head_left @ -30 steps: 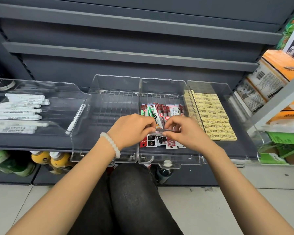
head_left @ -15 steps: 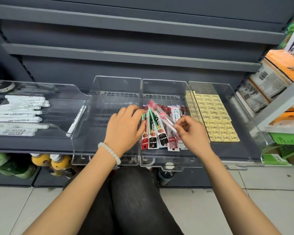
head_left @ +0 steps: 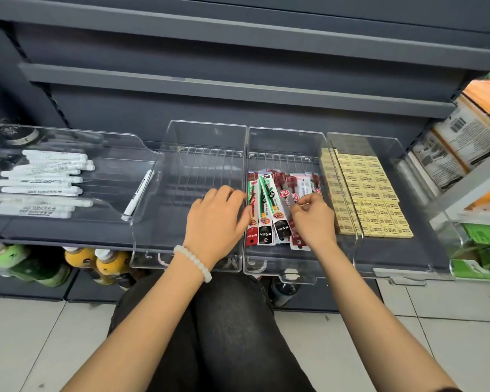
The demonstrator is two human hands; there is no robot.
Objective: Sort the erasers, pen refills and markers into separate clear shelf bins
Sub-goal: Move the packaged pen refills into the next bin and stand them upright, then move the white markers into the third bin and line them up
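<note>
Pen refills (head_left: 269, 213) | left hand (head_left: 215, 219) fingers flat against packs | right hand (head_left: 313, 219) curled, pinching one pack

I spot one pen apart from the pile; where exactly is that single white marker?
The single white marker leans against the right wall of the leftmost clear bin, right of the marker pile.

Single head view, looking forward and down from close above the hands at the bins (head_left: 283, 142) on a shelf (head_left: 68, 233), floor below.
</note>
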